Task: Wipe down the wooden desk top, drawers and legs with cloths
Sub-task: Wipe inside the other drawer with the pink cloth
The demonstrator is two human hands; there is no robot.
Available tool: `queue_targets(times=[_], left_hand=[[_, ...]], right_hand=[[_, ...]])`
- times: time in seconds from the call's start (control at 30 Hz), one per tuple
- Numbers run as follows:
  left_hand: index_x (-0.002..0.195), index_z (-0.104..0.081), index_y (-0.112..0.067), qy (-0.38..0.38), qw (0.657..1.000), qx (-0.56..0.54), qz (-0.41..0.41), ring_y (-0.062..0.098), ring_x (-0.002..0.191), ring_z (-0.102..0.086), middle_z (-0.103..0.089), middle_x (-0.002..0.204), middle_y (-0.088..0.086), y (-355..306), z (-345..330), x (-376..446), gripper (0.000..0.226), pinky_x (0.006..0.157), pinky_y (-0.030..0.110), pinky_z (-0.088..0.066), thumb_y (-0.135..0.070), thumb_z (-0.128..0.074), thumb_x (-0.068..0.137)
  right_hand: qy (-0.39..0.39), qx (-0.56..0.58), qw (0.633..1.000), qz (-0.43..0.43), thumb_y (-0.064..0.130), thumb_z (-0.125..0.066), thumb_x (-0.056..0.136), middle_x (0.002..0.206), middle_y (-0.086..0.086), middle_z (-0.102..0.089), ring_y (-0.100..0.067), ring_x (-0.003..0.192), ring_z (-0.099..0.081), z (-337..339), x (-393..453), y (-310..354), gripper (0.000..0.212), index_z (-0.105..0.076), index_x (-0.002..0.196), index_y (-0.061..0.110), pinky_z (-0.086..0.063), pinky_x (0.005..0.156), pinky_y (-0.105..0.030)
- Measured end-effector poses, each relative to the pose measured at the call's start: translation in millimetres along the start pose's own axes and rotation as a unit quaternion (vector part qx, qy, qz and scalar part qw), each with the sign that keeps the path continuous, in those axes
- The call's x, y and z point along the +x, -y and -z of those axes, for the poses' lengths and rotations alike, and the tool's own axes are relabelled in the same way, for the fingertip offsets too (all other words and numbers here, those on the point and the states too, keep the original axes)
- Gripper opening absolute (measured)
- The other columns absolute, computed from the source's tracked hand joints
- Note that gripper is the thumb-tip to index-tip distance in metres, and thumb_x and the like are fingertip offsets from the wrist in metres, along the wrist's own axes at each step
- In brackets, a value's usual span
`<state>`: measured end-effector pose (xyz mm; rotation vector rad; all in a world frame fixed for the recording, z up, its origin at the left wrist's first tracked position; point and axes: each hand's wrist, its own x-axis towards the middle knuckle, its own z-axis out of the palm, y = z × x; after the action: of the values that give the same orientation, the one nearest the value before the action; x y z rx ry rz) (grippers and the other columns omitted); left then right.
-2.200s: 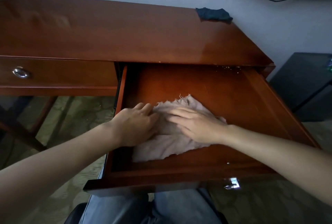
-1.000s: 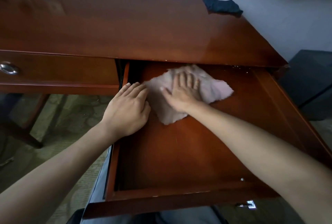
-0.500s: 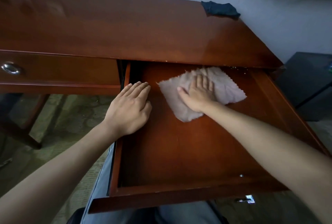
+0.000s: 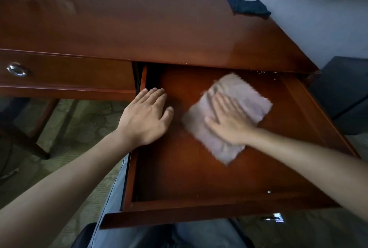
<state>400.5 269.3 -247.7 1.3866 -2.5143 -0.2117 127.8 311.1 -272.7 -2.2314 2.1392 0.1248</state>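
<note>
I have the right-hand drawer (image 4: 229,178) pulled fully out and I am wiping its floor. My right hand (image 4: 229,122) lies flat, fingers spread, pressing the pink cloth (image 4: 249,100) against the drawer bottom toward the back right. My left hand (image 4: 147,116) rests flat and holds nothing, fingers straight over the drawer's left wall. Crumbs (image 4: 266,72) lie at the back edge, so this drawer isn't finished. I judge the closed left drawer (image 4: 65,72) and legs (image 4: 42,120) remain. A dark cloth (image 4: 249,8) sits on the desk top (image 4: 139,28).
</note>
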Motion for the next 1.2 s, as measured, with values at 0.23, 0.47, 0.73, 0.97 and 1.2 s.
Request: queue_targets(times=[0.23,0.47,0.73,0.97,1.2], left_hand=[[0.159,-0.037,-0.011,0.005,1.000,-0.009,0.001,0.015,0.157,-0.020,-0.031,0.168,0.004,4.6,3.7,5.6,0.091,0.125,0.025,0.001,-0.058,-0.002,0.089],[0.158,-0.038,-0.011,0.014,1.000,-0.003,-0.007,0.015,0.158,-0.015,-0.030,0.168,0.004,4.3,2.5,3.1,0.084,0.126,0.026,0.003,-0.057,-0.007,0.095],[0.159,-0.035,-0.012,0.022,1.000,0.015,-0.001,0.013,0.159,-0.011,-0.027,0.169,0.002,0.3,2.0,5.9,0.088,0.125,0.027,0.006,-0.061,-0.004,0.093],[0.158,-0.036,-0.008,0.020,0.999,0.044,0.009,0.017,0.159,-0.013,-0.028,0.169,0.008,1.5,3.4,6.4,0.085,0.127,0.030,0.003,-0.056,-0.004,0.096],[0.159,-0.035,-0.007,0.031,0.996,0.079,-0.009,0.018,0.159,-0.013,-0.029,0.168,0.009,-2.3,4.8,1.1,0.081,0.128,0.032,0.003,-0.054,-0.007,0.099]], right_hand=[[-0.060,0.040,0.996,0.053,0.055,-0.021,0.092,0.159,-0.019,-0.035,-0.038,0.145,-0.033,8.1,72.2,81.0,0.080,-0.027,0.158,0.011,-0.028,0.119,-0.054],[-0.040,-0.052,0.943,0.327,0.056,-0.035,0.104,0.167,-0.020,-0.020,-0.030,0.157,-0.008,-1.6,-65.2,86.9,0.080,-0.020,0.160,0.002,0.000,0.128,-0.041],[-0.009,-0.054,0.944,0.326,0.070,-0.026,0.098,0.163,-0.029,-0.024,-0.040,0.154,-0.017,-11.4,-65.4,86.9,0.095,-0.026,0.156,-0.005,-0.013,0.126,-0.051],[-0.007,-0.031,0.956,0.291,0.078,-0.036,0.086,0.155,-0.028,-0.037,-0.041,0.150,-0.024,-4.5,-49.8,148.9,0.106,-0.035,0.151,-0.006,-0.008,0.127,-0.049],[0.031,-0.119,0.947,0.296,0.079,-0.029,0.093,0.170,-0.017,0.007,-0.029,0.157,0.012,-5.2,-86.2,25.4,0.106,-0.003,0.162,0.003,0.002,0.124,-0.048]])
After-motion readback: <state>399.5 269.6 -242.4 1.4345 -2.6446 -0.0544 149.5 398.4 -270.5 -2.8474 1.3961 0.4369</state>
